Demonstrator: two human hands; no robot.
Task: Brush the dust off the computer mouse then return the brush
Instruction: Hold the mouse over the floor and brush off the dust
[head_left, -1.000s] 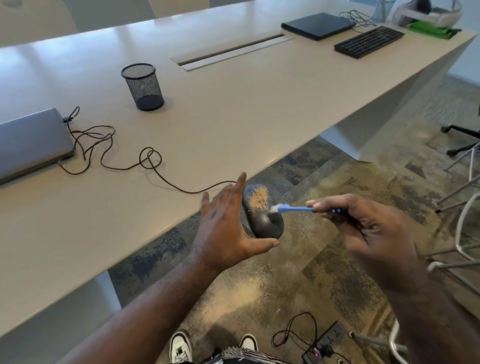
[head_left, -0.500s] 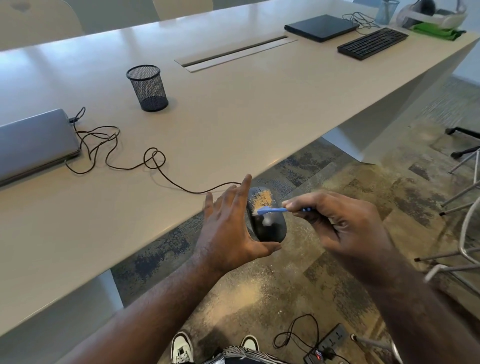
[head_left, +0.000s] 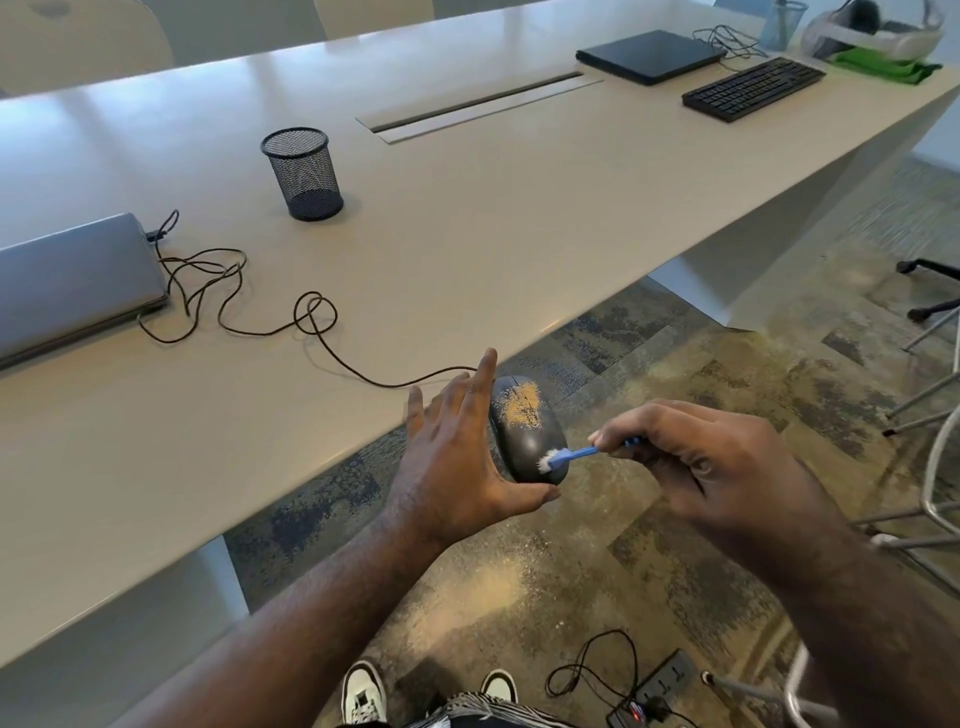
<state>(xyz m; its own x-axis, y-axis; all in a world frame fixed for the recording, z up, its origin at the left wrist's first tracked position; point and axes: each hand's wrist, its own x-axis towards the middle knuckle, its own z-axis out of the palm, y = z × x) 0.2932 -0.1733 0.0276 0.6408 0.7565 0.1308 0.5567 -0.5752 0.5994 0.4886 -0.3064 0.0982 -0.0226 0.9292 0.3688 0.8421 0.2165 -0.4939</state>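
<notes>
My left hand (head_left: 457, 457) holds a black computer mouse (head_left: 524, 436) off the table's near edge, over the floor, thumb under it and fingers behind it. A patch of tan dust covers the upper part of the mouse. Its cable (head_left: 332, 343) runs back over the table (head_left: 467, 249) to a closed grey laptop (head_left: 67, 280). My right hand (head_left: 696, 467) grips a small blue brush (head_left: 571, 456) by its handle. The white bristles touch the lower right side of the mouse, below the dust patch.
A black mesh cup (head_left: 304, 174) stands on the table behind the cable. Far right lie a black laptop (head_left: 649, 54), a black keyboard (head_left: 753, 88) and a green cloth (head_left: 883, 65). Dust lies on the carpet (head_left: 498, 577). A power strip (head_left: 654, 691) and chair legs (head_left: 935, 467) are at right.
The brush head has swept down the mouse from near the dust patch to its lower end, and my right hand has drawn back to the right. My left hand keeps the mouse in place.
</notes>
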